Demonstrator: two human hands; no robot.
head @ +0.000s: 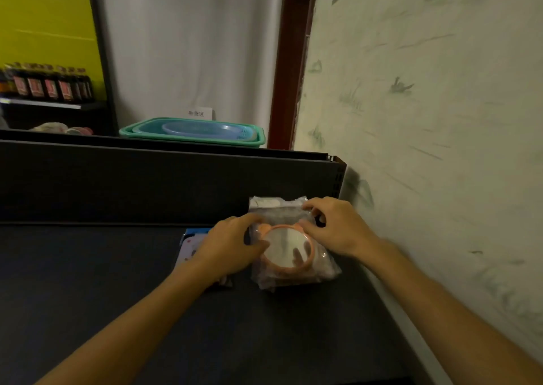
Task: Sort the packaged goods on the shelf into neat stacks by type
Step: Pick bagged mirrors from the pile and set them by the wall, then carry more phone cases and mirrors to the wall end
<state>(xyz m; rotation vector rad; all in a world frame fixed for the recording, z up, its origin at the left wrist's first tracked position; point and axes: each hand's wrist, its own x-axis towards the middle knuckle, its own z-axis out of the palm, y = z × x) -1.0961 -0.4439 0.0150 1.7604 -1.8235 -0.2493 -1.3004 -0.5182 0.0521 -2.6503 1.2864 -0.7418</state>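
A round orange-rimmed mirror with small ears, wrapped in a clear plastic bag (286, 249), lies on top of a stack of similar clear bags (293, 279) on the dark shelf (117, 282) near the right wall. My left hand (232, 243) grips the bag's left edge, thumb on the mirror's rim. My right hand (335, 229) holds its right and far edge with fingers curled. Another clear bag (273, 202) shows behind the hands. A flat pale package with a blue edge (191, 242) lies under my left wrist, mostly hidden.
A dark back panel (147, 185) rises behind the shelf. Stacked green and blue plastic basins (191, 132) sit beyond it. Dark bottles with red labels (47, 85) stand on a far left shelf. A painted wall (426, 120) runs close along the right.
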